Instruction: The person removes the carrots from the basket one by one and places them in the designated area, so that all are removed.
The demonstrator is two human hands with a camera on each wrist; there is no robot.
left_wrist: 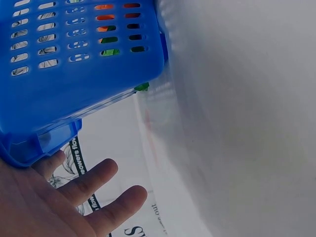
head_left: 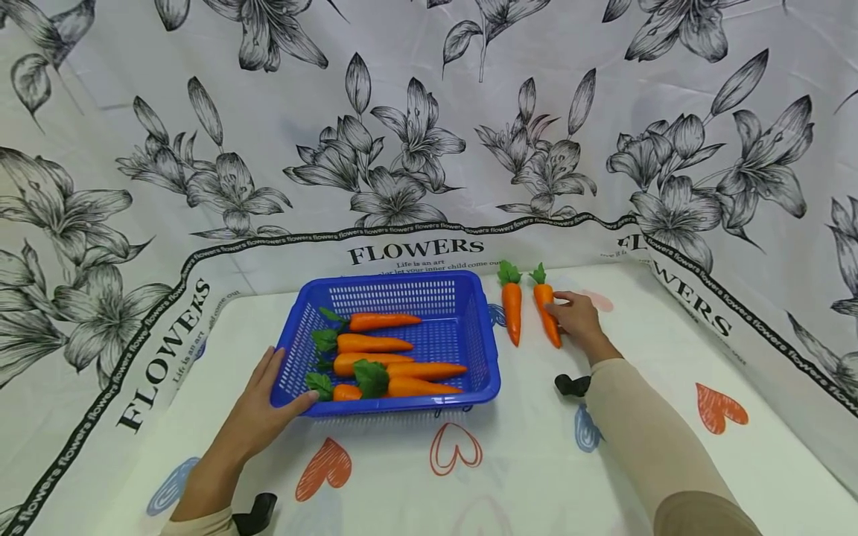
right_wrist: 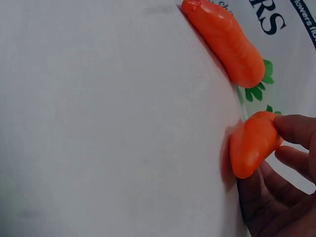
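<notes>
My left hand rests at the near left corner of a blue plastic basket, its thumb at the front rim and its straight fingers along the left side. In the left wrist view, those fingers spread out below the basket wall. On the right, my right hand pinches an orange carrot with a green leafy top, lying on the table. The right wrist view shows thumb and fingers around that carrot. Another carrot lies between it and the basket.
Several carrots with green tops lie inside the basket, mostly pointing right. The white tablecloth carries red and blue hearts. A flower-printed curtain stands behind and along both sides. Black straps show at both wrists.
</notes>
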